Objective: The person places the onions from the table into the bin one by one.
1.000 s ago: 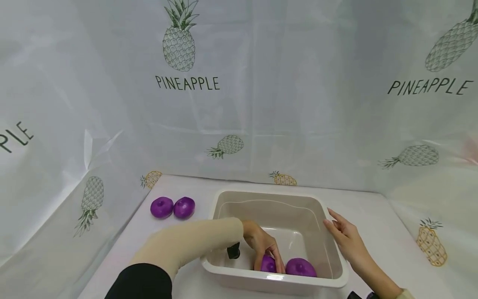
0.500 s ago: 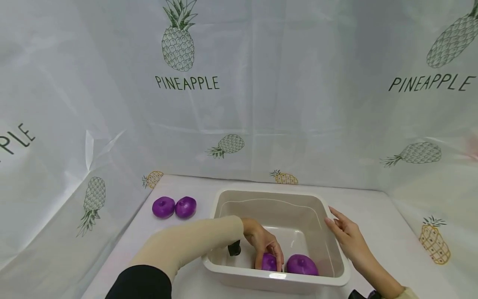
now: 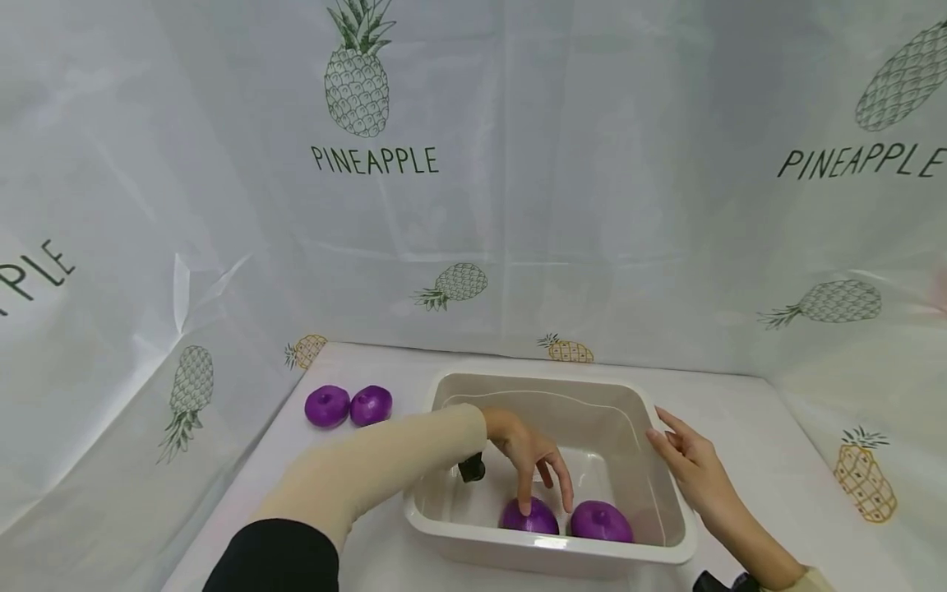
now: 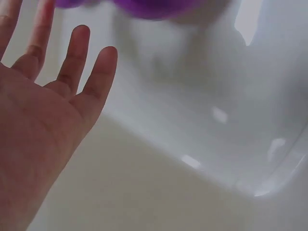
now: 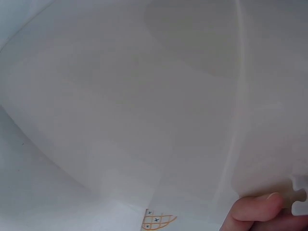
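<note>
Two purple onions lie inside a beige plastic basin [image 3: 518, 538], along its near wall. My left hand [image 3: 528, 452] reaches in from the left, fingers pointing down and spread over the left onion [image 3: 538, 521]. One fingertip overlaps this onion; whether it touches cannot be told. Beside it sits the right onion [image 3: 602, 522]. In the left wrist view the palm and loosely straight fingers [image 4: 98, 77] show nothing gripped, with purple at the top edge. My right hand [image 3: 691, 469] holds the basin's right rim, and curled fingers [image 5: 255, 209] show at that rim in the right wrist view.
Two more purple onions, a left one [image 3: 327, 406] and a right one [image 3: 371, 405], sit side by side on the white table [image 3: 710, 395], left of the basin. A pineapple-print sheet [image 3: 592, 205] hangs behind and along the sides.
My left hand has let go of the left onion and risen slightly, its fingers opening. That onion now rests in the basin. The right hand stays on the rim.
</note>
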### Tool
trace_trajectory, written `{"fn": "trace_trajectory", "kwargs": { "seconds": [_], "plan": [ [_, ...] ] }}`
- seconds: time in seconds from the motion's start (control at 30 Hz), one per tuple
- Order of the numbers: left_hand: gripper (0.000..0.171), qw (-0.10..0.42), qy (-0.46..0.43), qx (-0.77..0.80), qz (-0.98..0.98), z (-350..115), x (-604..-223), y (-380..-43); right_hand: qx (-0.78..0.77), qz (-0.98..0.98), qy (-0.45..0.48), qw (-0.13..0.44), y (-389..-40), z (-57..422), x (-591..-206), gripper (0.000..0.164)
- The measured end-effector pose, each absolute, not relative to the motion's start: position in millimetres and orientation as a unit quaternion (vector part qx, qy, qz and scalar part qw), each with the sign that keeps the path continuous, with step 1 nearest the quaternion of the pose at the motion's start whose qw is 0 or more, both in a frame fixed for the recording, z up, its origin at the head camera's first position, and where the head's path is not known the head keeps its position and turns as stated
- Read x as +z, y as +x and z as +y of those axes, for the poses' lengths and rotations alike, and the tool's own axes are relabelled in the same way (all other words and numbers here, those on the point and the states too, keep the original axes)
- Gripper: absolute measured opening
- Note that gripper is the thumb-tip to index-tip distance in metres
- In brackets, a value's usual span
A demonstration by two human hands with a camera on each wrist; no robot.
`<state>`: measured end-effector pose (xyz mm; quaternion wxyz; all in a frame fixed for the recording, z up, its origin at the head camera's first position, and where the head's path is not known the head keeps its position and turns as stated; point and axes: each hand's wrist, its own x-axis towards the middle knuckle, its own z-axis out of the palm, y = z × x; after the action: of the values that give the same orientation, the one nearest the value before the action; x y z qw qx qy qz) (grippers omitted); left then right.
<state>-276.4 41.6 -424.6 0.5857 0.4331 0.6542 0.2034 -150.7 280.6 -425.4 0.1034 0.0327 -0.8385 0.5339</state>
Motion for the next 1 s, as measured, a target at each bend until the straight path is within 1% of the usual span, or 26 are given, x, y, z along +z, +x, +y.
{"fn": "trace_trajectory", "kwargs": {
  "seconds": [0.17,0.33,0.53,0.8,1.0],
  "plan": [
    [0.058,0.573,0.432,0.247,0.651,39.1,-398.8,-284.2,0.541,-0.834,0.035,0.104,-153.1,277.1,-426.2,0.048],
    [0.060,0.557,0.456,0.289,0.631,32.1,-373.0,-292.6,0.537,-0.837,0.033,0.097,-153.4,276.2,-425.9,0.050],
    [0.056,0.512,0.465,0.315,0.651,16.3,-339.3,-301.6,0.530,-0.841,0.031,0.100,-153.6,277.0,-424.3,0.049],
    [0.058,0.455,0.477,0.355,0.662,-25.8,-308.5,-310.4,0.527,-0.843,0.028,0.102,-152.9,276.8,-424.2,0.049],
    [0.055,0.398,0.466,0.385,0.690,-70.5,-297.2,-314.0,0.522,-0.847,0.020,0.097,-152.3,278.8,-425.3,0.050]
  ]
}}
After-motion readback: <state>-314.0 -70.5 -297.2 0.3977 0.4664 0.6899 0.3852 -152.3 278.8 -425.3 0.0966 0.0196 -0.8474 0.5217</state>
